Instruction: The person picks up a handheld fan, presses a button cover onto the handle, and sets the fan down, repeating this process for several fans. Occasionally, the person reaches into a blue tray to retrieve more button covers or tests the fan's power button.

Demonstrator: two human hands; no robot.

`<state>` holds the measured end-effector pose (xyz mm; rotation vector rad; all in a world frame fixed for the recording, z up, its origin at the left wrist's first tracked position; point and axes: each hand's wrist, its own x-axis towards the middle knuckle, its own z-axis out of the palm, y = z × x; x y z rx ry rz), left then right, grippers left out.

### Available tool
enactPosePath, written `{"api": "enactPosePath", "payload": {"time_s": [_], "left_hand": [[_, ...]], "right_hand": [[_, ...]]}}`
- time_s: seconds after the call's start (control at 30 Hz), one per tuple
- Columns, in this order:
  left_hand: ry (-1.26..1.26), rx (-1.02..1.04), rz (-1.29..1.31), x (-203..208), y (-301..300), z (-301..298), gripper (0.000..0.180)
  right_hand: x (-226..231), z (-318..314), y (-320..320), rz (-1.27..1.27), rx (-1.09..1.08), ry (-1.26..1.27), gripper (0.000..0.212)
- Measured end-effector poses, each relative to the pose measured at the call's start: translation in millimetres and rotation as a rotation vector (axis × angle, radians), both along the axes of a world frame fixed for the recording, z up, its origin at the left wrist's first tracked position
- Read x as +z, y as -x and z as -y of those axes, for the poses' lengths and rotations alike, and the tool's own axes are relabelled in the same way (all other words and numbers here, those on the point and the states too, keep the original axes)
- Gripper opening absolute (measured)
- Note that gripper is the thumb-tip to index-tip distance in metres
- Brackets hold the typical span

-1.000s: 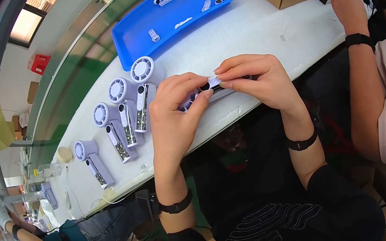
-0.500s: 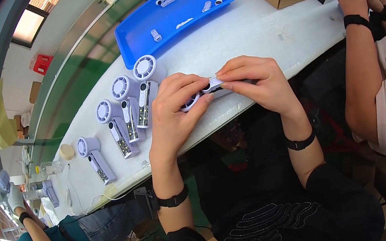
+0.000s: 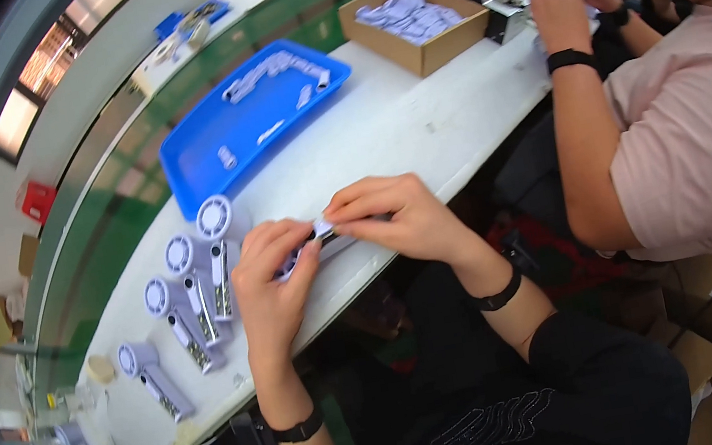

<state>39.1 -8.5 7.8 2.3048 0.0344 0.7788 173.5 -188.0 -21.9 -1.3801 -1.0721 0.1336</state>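
Holding: both hands meet over the near edge of the white worktop (image 3: 415,122), closed together on one small handheld fan (image 3: 314,240)
Left hand (image 3: 271,281): fingers (image 3: 300,251) curled and clenched round the fan's left part; a black band sits on the wrist
Right hand (image 3: 392,215): fingers (image 3: 346,215) pinching the pale upper face of the fan, thumb tucked beneath; a black band on this wrist too
Held fan: lies roughly level between the two hands, just above the worktop edge, mostly hidden by them; whether it touches the surface cannot be told
Finished row (image 3: 191,289): four more pale lilac fans lie flat on the worktop just left of the left hand, round heads pointing away, handles toward the person
Blue tray (image 3: 210,166): farther back on the worktop, holding scattered small pale parts
Cardboard box (image 3: 432,50): right of the tray, filled with pale parts
Co-worker: a person in a pink shirt (image 3: 691,126) sits at the right, both hands raised near the box's far side
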Motion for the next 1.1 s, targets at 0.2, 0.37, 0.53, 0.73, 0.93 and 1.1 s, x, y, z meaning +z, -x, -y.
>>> {"api": "enactPosePath", "payload": {"time_s": [0.2, 0.37, 0.53, 0.73, 0.93, 1.1], "left_hand": [[0.019, -0.04, 0.017, -3, -1, 7, 0.017], [0.004, -0.028, -0.003, 1, 4, 11, 0.018], [0.015, -0.008, 0.052, -1, 1, 11, 0.015], [-0.002, -0.012, 0.059, -5, -1, 11, 0.014], [0.008, -0.015, 0.056, -6, 1, 12, 0.014], [0.025, -0.032, -0.005, -3, 2, 11, 0.018]], "right_hand": [[1, 10, -4, 0.011, -0.011, 0.033, 0.016], [-1, 9, -2, 0.003, 0.007, 0.033, 0.016], [1, 7, 0, 0.038, -0.01, 0.029, 0.016], [-1, 8, -1, 0.099, -0.018, 0.009, 0.018], [-1, 10, -1, 0.136, -0.026, 0.001, 0.018], [0, 10, -2, 0.195, -0.052, 0.001, 0.018]]}}
